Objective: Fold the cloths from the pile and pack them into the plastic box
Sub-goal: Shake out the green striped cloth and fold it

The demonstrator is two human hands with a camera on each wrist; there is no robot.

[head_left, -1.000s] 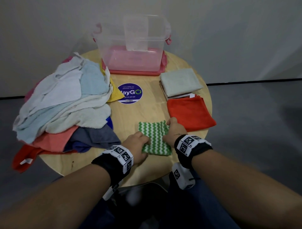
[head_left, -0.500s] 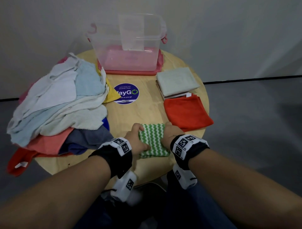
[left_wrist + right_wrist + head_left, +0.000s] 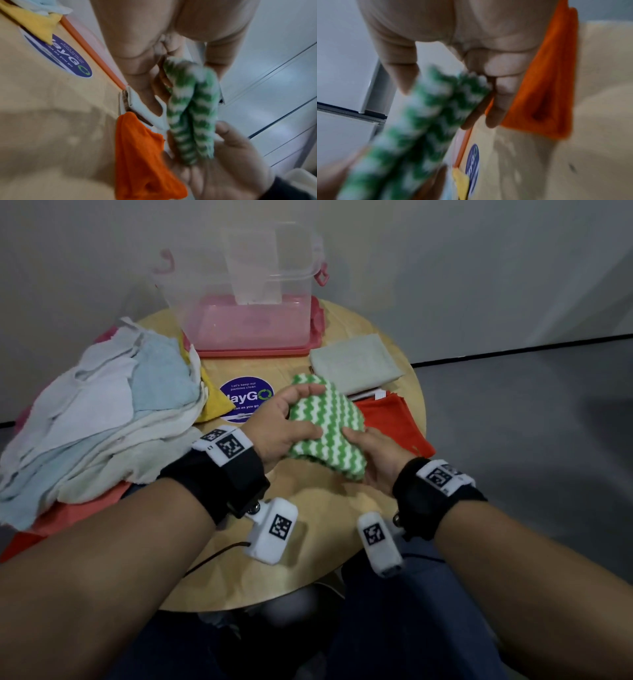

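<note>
Green-and-white folded cloth is gripped above the table by left hand and right hand. Two folded cloths, grey and orange, lie unpacked. Plastic box appears empty; the pile remains large.

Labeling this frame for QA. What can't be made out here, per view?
- Head: underside of the green zigzag cloth and the right hand fingers, hidden beneath it.
- Head: lower cloths in the pile, buried under the top ones.
- Head: cloths beneath the grey folded cloth, only edges show.
- Head: plastic box contents, unclear through the hazy wall.
- Right wrist: cloth's fold layers, motion-blurred.
- Left wrist: left hand fingertips, behind the cloth.
</note>
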